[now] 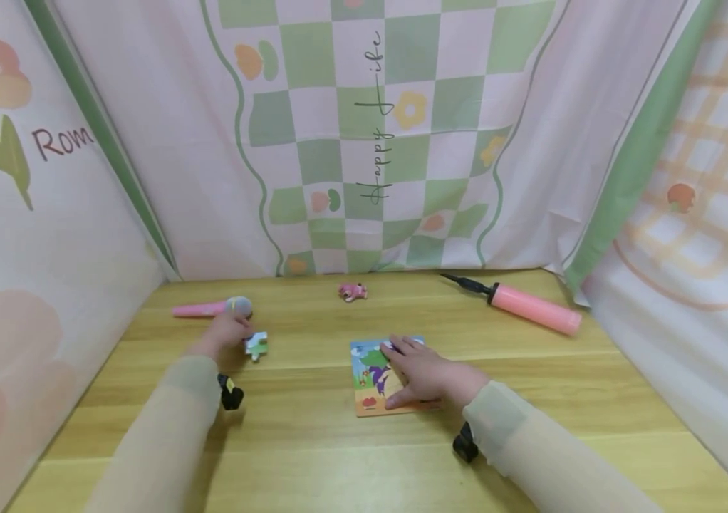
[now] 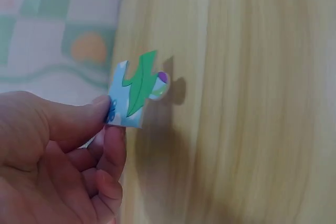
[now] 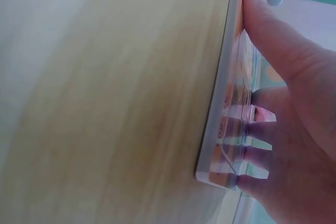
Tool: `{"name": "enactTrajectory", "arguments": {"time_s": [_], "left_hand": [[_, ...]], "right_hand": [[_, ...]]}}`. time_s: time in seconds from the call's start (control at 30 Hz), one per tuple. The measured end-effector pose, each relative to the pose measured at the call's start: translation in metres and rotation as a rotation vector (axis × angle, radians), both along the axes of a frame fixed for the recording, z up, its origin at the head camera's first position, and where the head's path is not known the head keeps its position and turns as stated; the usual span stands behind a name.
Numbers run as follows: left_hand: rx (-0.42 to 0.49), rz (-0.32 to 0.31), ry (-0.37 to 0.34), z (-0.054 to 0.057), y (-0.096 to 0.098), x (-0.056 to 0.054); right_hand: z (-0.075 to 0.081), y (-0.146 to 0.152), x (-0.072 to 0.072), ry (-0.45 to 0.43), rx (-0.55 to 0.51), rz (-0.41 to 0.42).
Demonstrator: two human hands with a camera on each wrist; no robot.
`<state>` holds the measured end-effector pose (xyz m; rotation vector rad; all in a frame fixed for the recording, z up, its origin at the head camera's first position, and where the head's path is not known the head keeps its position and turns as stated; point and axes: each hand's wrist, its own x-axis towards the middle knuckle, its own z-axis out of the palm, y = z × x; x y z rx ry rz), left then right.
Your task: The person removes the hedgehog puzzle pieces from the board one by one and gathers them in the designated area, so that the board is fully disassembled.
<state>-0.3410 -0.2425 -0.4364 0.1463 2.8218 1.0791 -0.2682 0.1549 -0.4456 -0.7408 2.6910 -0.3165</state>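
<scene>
Between thumb and fingers my left hand (image 1: pixel 229 331) pinches a jigsaw piece (image 2: pixel 135 90), light blue with a green leaf shape. In the left wrist view the piece is held above the wooden table, casting a shadow on it. My right hand (image 1: pixel 424 370) lies spread on a colourful picture puzzle board (image 1: pixel 367 406), its fingertips touching the surface. Much of the board's right side is hidden under that hand. Seen from the right wrist, the board is a thin slab with a pale edge, flat on the table.
Just beyond my left hand lies a pink toy microphone (image 1: pixel 200 309) with a grey head. A small pink toy figure (image 1: pixel 353 291) sits near the back edge. At the back right is a pink hand pump (image 1: pixel 533 308) with a black nozzle. Patterned curtains (image 1: pixel 364 142) enclose the table.
</scene>
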Motion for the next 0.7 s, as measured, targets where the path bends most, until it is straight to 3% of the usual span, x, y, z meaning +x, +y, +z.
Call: {"name": "enactTrajectory", "arguments": {"time_s": [0.13,0.27,0.5,0.7], "left_hand": [[0.010,-0.019,-0.034,-0.001,-0.019,0.002],[0.039,0.017,-0.065,-0.004,-0.022,0.005],[0.015,0.093,-0.044,-0.007,-0.014,0.006],[-0.024,0.086,-0.023,0.006,0.012,0.009]], "right_hand": [[0.001,0.000,0.000,-0.005,0.000,-0.003],[0.002,0.000,0.000,-0.010,-0.009,-0.003],[0.001,0.000,-0.001,0.000,0.000,0.003],[0.001,0.001,0.000,0.000,-0.003,0.000]]}}
